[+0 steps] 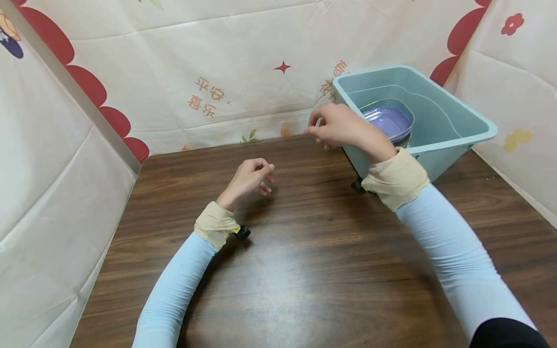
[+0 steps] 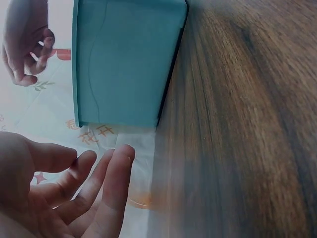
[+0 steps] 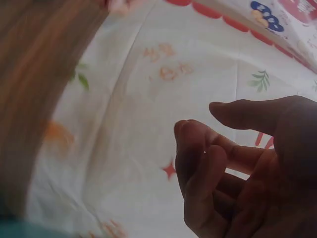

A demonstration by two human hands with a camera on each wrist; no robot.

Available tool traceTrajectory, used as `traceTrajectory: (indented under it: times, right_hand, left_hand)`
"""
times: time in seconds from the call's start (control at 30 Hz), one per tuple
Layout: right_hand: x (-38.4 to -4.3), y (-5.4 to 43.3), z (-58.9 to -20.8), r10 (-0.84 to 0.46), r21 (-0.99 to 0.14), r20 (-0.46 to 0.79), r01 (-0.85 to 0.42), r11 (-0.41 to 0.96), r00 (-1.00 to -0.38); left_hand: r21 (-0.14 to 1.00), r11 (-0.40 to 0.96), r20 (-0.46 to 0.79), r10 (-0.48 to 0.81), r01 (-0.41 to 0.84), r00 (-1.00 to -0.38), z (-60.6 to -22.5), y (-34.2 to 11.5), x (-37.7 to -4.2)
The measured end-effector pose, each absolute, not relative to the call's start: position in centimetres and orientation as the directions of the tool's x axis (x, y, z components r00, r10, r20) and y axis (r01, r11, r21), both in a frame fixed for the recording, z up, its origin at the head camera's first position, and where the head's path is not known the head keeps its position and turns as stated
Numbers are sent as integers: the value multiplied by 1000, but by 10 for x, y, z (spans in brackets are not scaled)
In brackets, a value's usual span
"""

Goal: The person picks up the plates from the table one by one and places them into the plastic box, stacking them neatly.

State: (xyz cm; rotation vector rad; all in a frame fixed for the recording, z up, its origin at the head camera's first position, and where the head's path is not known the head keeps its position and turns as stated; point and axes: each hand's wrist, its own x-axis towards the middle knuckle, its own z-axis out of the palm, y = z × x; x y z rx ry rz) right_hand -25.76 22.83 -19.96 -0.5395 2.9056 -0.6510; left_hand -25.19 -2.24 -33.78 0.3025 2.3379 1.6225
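My left hand [image 1: 251, 178] hovers over the middle of the wooden table, its fingers loosely bent and holding nothing. Higher up and to the right, my right hand [image 1: 337, 126] hangs in the air beside the near left wall of a light blue plastic tub [image 1: 452, 145]. Nothing is between its loosely curled fingers, as the right wrist view also shows. Inside the tub, at its left end, sits a stack of containers with a purple dish [image 1: 389, 121] on top. In the left wrist view the tub [image 2: 131, 64] stands beyond my left fingers, apart from them.
The brown wooden table [image 1: 278, 280] reaches back to a printed white cloth [image 1: 261, 58] hung behind it. More cloth [image 1: 48, 183] closes off the left side and the right side. The tub stands at the table's back right.
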Motion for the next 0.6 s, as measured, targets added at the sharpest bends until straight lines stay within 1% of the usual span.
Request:
traceTrajectory:
  times: [0.07, 0.27, 0.4, 0.6]
  right_hand:
    - [-256, 226, -213, -365, -500, -34, -300, 813, -930]
    - [-259, 225, -248, -377, -640, 0, -290, 711, -926]
    - [-261, 228, -262, -370, -692, -26, -251, 677, -929]
    - [-266, 231, -274, -343, -704, -60, -204, 680, -938]
  left_hand:
    - [937, 349, -101, 325, 20, -940, -338, -22, -251]
    - [928, 369, -75, 313, 48, -947, -337, -23, -250]
    - [926, 371, -55, 316, 70, -947, -336, -23, -250]
    - [926, 365, -20, 303, 97, -953, -336, -24, -250]
